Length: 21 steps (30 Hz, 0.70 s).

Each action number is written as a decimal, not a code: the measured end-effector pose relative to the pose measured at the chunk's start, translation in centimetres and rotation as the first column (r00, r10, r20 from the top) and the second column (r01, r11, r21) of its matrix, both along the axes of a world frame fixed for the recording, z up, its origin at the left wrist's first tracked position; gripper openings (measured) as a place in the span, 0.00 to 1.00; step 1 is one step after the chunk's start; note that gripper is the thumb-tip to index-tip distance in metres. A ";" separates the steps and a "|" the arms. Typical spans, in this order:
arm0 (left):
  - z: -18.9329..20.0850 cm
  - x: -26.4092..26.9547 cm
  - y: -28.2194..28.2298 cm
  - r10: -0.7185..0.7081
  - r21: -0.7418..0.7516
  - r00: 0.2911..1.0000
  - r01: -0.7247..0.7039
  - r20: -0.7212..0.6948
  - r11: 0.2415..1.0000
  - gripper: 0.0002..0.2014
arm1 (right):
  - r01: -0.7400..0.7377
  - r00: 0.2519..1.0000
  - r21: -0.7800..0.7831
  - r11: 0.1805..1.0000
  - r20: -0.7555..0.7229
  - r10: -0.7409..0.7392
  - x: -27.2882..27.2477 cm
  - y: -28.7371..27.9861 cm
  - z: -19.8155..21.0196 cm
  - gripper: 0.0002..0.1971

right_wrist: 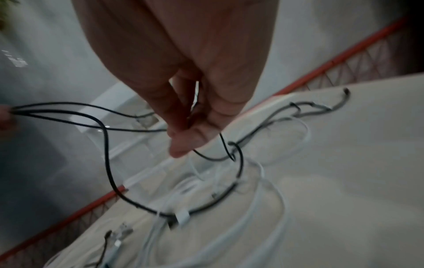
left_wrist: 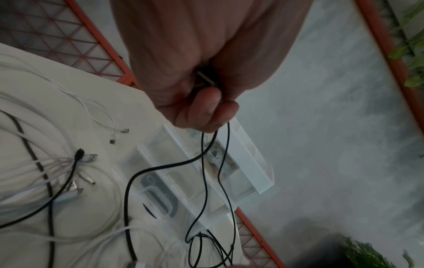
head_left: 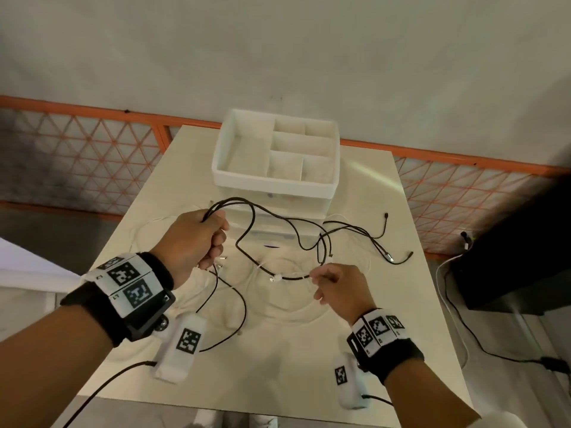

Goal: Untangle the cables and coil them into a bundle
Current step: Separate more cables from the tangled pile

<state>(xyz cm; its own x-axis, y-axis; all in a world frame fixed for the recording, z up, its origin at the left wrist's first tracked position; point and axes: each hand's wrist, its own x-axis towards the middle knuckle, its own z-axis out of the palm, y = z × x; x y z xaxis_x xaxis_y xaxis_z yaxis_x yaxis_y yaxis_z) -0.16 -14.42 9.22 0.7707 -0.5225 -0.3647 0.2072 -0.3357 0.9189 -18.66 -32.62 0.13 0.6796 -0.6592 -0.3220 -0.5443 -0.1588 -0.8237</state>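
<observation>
Black cables [head_left: 278, 217] loop in a tangle over the white table [head_left: 386, 335]. White cables [head_left: 296, 307] lie under them, faint against the top. My left hand [head_left: 216, 236] is raised and grips several black strands in its fist. In the left wrist view that fist [left_wrist: 206, 112] closes on the black strands [left_wrist: 204, 172], which hang down. My right hand [head_left: 318, 282] pinches a thin white cable beside a white connector [head_left: 275, 278]. From the right wrist, the fingertips [right_wrist: 181, 145] sit above a thick black loop [right_wrist: 106, 154] and the connector [right_wrist: 182, 216].
A white compartment tray [head_left: 272, 180] sits on a clear drawer unit [head_left: 293, 208] at the table's far side. Loose plug ends [left_wrist: 89, 157] lie on the table. An orange mesh fence [head_left: 92, 149] runs behind, and a black box [head_left: 509, 257] with floor cables stands at the right.
</observation>
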 end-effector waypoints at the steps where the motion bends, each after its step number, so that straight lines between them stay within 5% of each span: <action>1: 0.2 0.2 0.2 -0.012 -0.008 1.000 0.012 -0.002 1.000 0.12 | 0.000 0.999 0.001 1.000 0.054 0.000 0.2 -0.1 1.1 0.15; 7: 1.7 0.5 -0.4 -0.091 -0.107 0.995 0.087 -0.032 0.990 0.15 | -0.120 0.886 0.066 0.991 0.458 0.077 3.1 1.7 9.7 0.25; 12: 3.2 -0.4 -1.8 -0.171 -0.248 0.985 0.156 -0.037 0.956 0.12 | -0.208 0.843 0.096 0.973 0.522 0.128 5.3 4.1 13.4 0.05; 14: 3.2 -0.7 -2.2 -0.269 -0.225 0.963 0.260 -0.008 0.939 0.12 | -0.191 0.814 0.090 0.977 0.570 0.107 6.0 4.7 14.4 0.05; 18: 1.7 0.3 -1.2 -0.376 0.017 0.923 0.376 0.086 0.926 0.15 | 0.121 0.647 0.169 0.978 0.734 -0.207 6.2 1.8 16.0 0.11; 21: 0.2 2.1 0.7 -0.303 0.168 0.945 0.282 0.120 0.945 0.15 | 0.435 0.517 0.277 0.857 0.702 -0.490 5.3 -1.8 14.8 0.05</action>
<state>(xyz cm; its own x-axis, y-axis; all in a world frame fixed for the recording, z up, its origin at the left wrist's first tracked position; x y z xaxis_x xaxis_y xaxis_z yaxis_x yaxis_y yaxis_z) 1.98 -13.76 9.38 0.6410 -0.6819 -0.3522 -0.0494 -0.4946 0.8677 -13.35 -34.41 14.97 0.3020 -0.9497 0.0827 0.2562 -0.0027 -0.9666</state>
